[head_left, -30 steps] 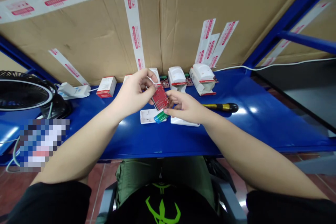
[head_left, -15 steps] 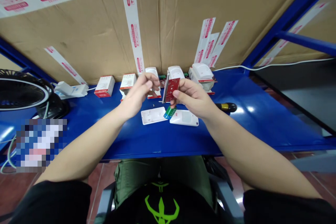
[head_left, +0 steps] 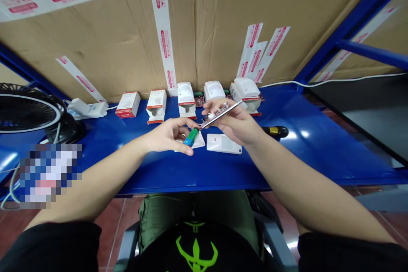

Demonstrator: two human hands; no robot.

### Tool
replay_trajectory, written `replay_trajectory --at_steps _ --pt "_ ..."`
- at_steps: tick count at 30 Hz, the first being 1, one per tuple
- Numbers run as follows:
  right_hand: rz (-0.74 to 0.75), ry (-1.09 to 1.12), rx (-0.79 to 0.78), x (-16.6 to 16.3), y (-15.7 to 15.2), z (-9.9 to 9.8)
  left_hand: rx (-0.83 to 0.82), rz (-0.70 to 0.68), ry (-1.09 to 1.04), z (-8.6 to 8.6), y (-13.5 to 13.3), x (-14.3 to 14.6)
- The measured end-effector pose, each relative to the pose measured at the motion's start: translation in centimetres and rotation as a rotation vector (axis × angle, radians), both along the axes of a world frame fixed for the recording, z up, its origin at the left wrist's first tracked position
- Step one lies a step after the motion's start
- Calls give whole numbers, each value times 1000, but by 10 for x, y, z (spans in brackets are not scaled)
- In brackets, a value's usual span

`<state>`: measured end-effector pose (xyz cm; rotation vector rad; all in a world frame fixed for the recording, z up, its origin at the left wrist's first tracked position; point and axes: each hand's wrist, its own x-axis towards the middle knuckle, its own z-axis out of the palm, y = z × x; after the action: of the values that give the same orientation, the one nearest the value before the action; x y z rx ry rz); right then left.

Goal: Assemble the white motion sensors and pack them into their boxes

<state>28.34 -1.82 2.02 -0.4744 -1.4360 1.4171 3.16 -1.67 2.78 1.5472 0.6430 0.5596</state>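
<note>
My right hand (head_left: 237,125) grips a circuit board (head_left: 214,115), seen almost edge-on with its component side turned up and away. A silvery telescopic antenna (head_left: 228,109) runs along the board's near edge. With thumb and fingers, my left hand (head_left: 170,136) holds a green and blue block battery (head_left: 191,137) just below the board's left end. Beneath the battery lies a white plastic shell (head_left: 200,140), partly hidden by my left hand. To its right, a white sensor cover (head_left: 224,143) rests on the blue table (head_left: 197,174), below my right hand.
Along the cardboard wall stand small white and red boxes (head_left: 128,104), some topped by white sensors (head_left: 214,90). A black and yellow handle (head_left: 276,130) lies right of my right hand. At the left are a black fan (head_left: 25,110) and a white power strip (head_left: 87,109).
My left hand has come down and closed on the battery, which has shifted left. My right hand has tilted the board from upright, showing its red face, to nearly edge-on.
</note>
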Motion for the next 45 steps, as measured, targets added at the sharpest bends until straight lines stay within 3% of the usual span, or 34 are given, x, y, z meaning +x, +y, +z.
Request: replay_trajectory --at_steps 3,7,13,18,26,30,33,37,39,45 --pt "35 -91 -9 0 3 -4 5 80 -5 -2 0 -8" --pt "144 -193 -154 -2 3 -7 56 213 31 -12 -3 -14" --pt "259 -207 -369 -4 7 -11 349 337 103 -16 -10 -22" --pt "248 -296 -256 -5 7 -18 715 302 269 -11 -8 -31" --pt "236 -337 -241 -7 10 -24 825 280 328 -17 -8 -33" --pt "254 -368 -184 -13 10 -30 917 287 374 -14 -11 -30" --pt "176 -442 -82 -14 8 -32 968 277 423 -7 -11 -32" --pt "-50 -712 280 -3 7 -26 965 279 549 0 -8 -41" --pt "-91 -867 446 4 7 -23 940 266 622 1 -7 -43" --pt "-79 -1177 568 2 8 -26 848 256 733 -3 -11 -33"
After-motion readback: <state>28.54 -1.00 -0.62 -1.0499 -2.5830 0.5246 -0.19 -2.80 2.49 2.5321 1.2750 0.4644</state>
